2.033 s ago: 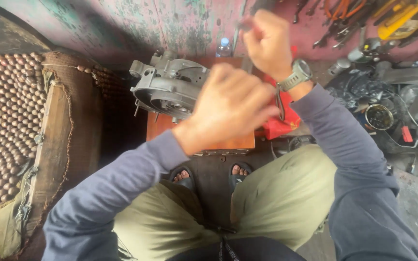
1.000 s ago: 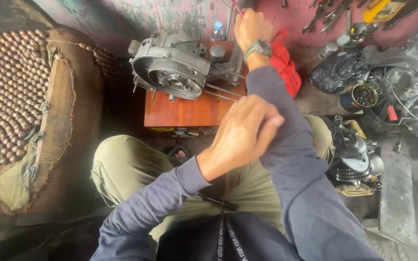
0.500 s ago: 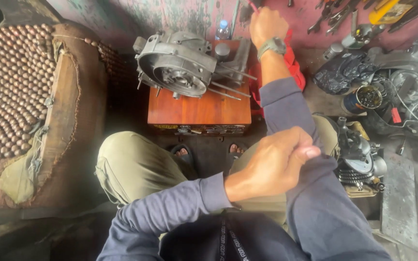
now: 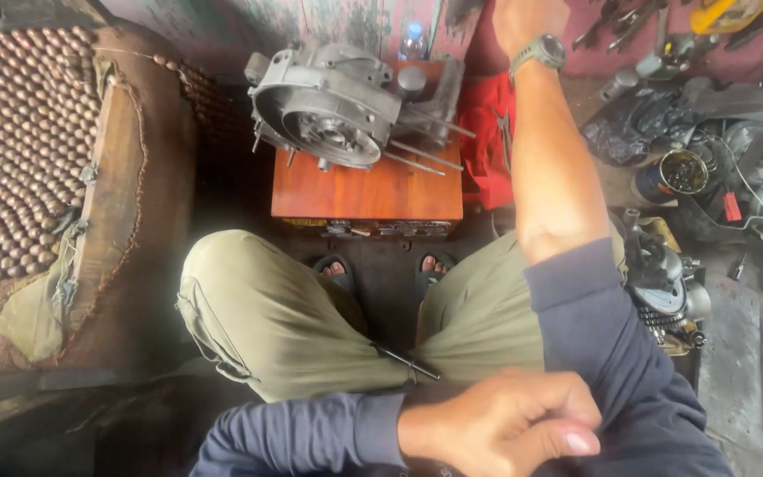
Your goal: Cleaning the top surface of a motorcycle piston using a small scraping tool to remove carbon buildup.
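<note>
Beaded seat [image 4: 11, 150]: far left, brown beads over a worn cushion.
Engine case [image 4: 328, 110]: grey metal, resting on the back of the small wooden table [image 4: 366, 190] before my knees, long studs pointing right.
My left hand [image 4: 509, 428]: low in front of me, fingers clenched on my rolled-up blue sleeve [image 4: 607, 353] at the right elbow.
Red cloth [image 4: 486, 141]: just right of the table.
My right hand [image 4: 527, 18]: stretched up past the cloth, watch [image 4: 538, 51] on the wrist; fingers cut off by the top edge, so I cannot tell their grip.

Grey engine casing [image 4: 328, 110] on wooden stool [image 4: 368, 190]; beaded seat [image 4: 11, 150] nearby.
</note>
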